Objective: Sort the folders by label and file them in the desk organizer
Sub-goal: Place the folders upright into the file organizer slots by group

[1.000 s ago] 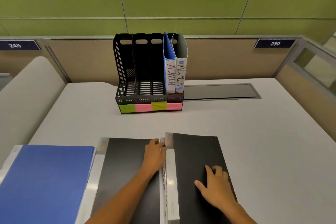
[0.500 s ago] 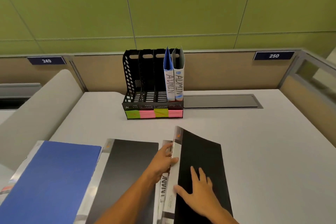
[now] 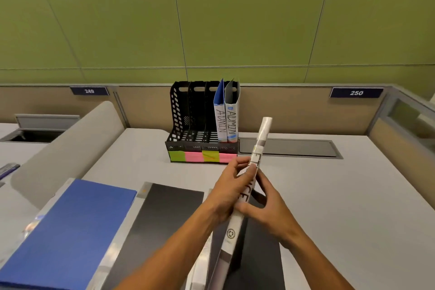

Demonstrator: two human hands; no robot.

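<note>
Both hands hold a black folder [image 3: 260, 141] lifted off the desk, its white labelled spine facing me. My left hand [image 3: 229, 189] grips the spine from the left, and my right hand [image 3: 268, 205] grips it from the right. The spine's writing is partly hidden by my fingers. At the back of the desk stands the black desk organizer [image 3: 188, 125] with four slots and green and pink notes on its front. Its rightmost slot holds a blue folder [image 3: 219, 115] and a grey folder [image 3: 233, 117], both marked ADMIN. Flat on the desk lie a blue folder [image 3: 70, 233], a black folder [image 3: 162, 221] and another black folder [image 3: 266, 254] under my hands.
A grey cable hatch [image 3: 289, 147] is set into the desk right of the organizer. A rounded grey divider [image 3: 68, 146] borders the desk on the left. Low partitions with number plates 249 [image 3: 89, 91] and 250 [image 3: 356, 93] run behind.
The black folder went from lying flat to being raised with its spine towards me. Both hands moved from its cover and edge to gripping the spine. The camera tilted upward.
</note>
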